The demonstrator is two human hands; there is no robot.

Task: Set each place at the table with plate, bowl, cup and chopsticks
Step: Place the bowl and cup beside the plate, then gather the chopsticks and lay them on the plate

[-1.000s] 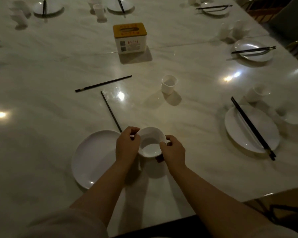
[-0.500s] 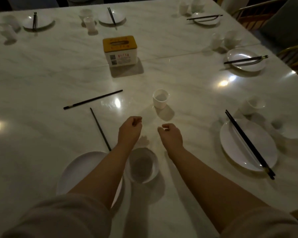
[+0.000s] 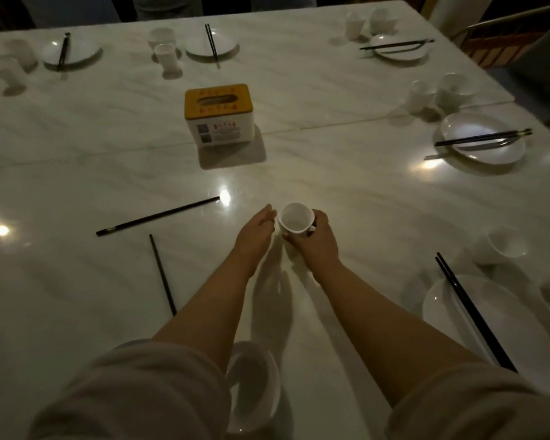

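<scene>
At mid-desk, just ahead of both forearms: white cup, mouth tipped toward the camera, long axis leaning from base at far side to rim at near side. Right hand wrapped round it, grip closed on the cup's right wall, fingers curled beneath and thumb along the side. Left hand just beside the cup's left rim, fingers nearly straight and together, grip relaxed and holding nothing; contact with the cup too close to call. Left of the hands, two loose black chopsticks, well apart at their far ends: one running lower-left to upper-right, the other running nearly toward the camera. Bowl near the desk's front edge, upright, partly hidden under the left sleeve. Yellow-topped tissue box beyond the cup.
</scene>
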